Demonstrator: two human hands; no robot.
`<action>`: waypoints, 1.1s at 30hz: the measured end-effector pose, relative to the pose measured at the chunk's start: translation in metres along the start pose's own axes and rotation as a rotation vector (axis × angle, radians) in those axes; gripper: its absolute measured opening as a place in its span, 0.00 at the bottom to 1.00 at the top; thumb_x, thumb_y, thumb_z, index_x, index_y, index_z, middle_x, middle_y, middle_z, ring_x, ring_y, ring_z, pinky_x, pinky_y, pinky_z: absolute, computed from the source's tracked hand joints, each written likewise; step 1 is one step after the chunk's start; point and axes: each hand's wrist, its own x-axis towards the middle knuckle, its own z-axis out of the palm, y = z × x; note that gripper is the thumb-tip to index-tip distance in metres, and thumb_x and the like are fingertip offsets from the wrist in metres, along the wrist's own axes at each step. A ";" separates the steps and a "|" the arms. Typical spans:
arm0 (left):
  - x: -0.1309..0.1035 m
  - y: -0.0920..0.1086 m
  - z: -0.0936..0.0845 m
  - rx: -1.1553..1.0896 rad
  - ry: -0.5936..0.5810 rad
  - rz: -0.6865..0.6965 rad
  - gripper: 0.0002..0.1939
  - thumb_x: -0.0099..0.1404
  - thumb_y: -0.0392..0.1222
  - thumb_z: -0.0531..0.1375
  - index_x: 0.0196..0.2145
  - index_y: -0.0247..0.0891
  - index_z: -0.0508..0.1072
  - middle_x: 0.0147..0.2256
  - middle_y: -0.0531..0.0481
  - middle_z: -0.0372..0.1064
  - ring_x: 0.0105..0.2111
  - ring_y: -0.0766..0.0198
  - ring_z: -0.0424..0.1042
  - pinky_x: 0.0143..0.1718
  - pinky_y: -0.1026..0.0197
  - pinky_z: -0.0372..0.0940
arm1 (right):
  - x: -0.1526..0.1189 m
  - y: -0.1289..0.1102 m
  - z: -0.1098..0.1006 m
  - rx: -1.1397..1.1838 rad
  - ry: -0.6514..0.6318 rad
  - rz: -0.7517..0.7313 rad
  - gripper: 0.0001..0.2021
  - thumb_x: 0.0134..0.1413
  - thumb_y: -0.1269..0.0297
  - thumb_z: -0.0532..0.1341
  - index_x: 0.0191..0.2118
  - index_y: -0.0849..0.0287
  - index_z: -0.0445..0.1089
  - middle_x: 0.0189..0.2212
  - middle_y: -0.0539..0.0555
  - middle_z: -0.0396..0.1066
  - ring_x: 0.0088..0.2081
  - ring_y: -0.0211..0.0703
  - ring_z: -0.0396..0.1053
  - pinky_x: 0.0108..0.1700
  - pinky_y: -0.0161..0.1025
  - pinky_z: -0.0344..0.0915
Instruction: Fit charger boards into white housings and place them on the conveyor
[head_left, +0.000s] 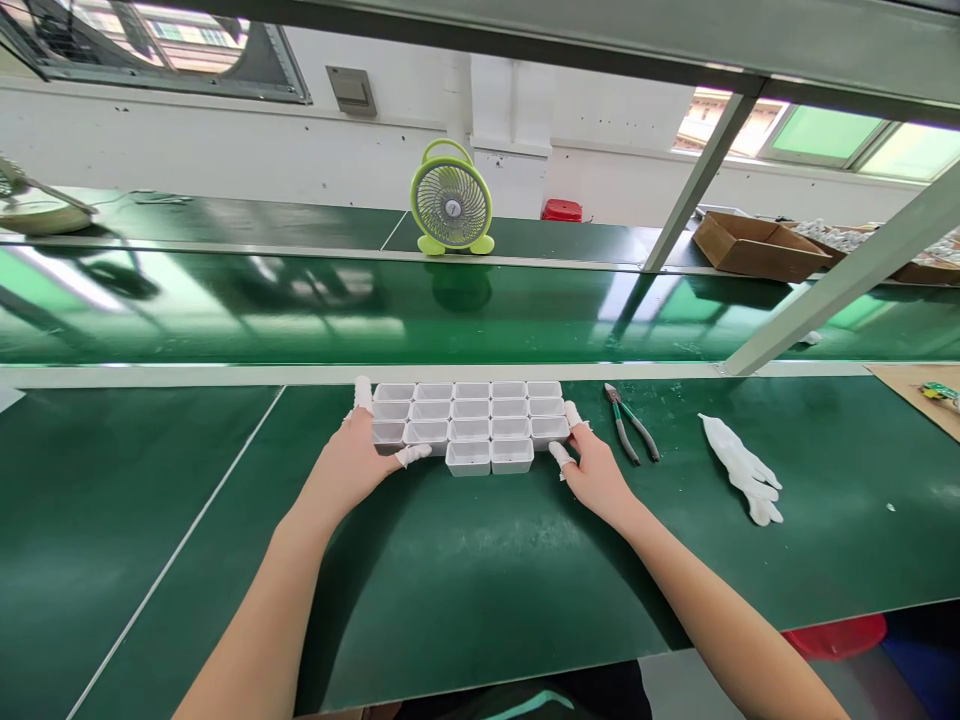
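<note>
Several small white open-topped plastic boxes (471, 430) stand packed side by side in rows on the green worktable. Two of them project at the front of the block. My left hand (364, 450) clasps the block's left end, fingers along its side and thumb across the front. At the opposite end, my right hand (596, 470) presses the right side, its thumb near the front corner. White coverings wrap the visible fingertips of both hands. No contents show inside the boxes.
Right of the boxes lie green-handled cutting pliers (628, 425) and a white glove (742, 470). A raised rail (225, 376) runs behind the boxes, with a slanted metal post (825, 280) at right. A green fan (452, 205) and a cardboard box (761, 248) stand farther back.
</note>
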 end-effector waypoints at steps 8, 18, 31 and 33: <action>-0.001 0.005 0.000 0.056 -0.055 -0.064 0.42 0.53 0.67 0.64 0.57 0.37 0.63 0.55 0.32 0.67 0.56 0.33 0.68 0.49 0.43 0.66 | 0.000 0.001 -0.002 -0.030 0.000 -0.030 0.21 0.63 0.66 0.54 0.60 0.56 0.65 0.45 0.58 0.77 0.50 0.53 0.74 0.47 0.47 0.73; -0.001 0.007 0.001 0.090 -0.044 -0.086 0.44 0.51 0.69 0.63 0.57 0.37 0.62 0.56 0.34 0.67 0.56 0.35 0.68 0.46 0.46 0.67 | 0.000 -0.003 -0.002 -0.037 -0.051 0.037 0.18 0.62 0.66 0.55 0.57 0.59 0.64 0.49 0.62 0.74 0.51 0.55 0.73 0.47 0.48 0.72; -0.001 0.007 0.002 0.095 -0.030 -0.065 0.43 0.52 0.69 0.62 0.57 0.37 0.63 0.56 0.34 0.66 0.58 0.34 0.66 0.48 0.46 0.67 | 0.000 0.000 -0.001 -0.023 -0.042 0.021 0.17 0.61 0.65 0.56 0.55 0.57 0.65 0.49 0.62 0.74 0.52 0.55 0.72 0.50 0.49 0.70; -0.001 0.007 0.002 0.092 -0.027 -0.056 0.45 0.52 0.69 0.62 0.58 0.36 0.63 0.57 0.33 0.66 0.59 0.34 0.64 0.50 0.45 0.67 | 0.000 0.000 -0.001 -0.016 -0.035 0.017 0.18 0.60 0.65 0.57 0.56 0.56 0.65 0.50 0.61 0.74 0.52 0.55 0.72 0.52 0.49 0.70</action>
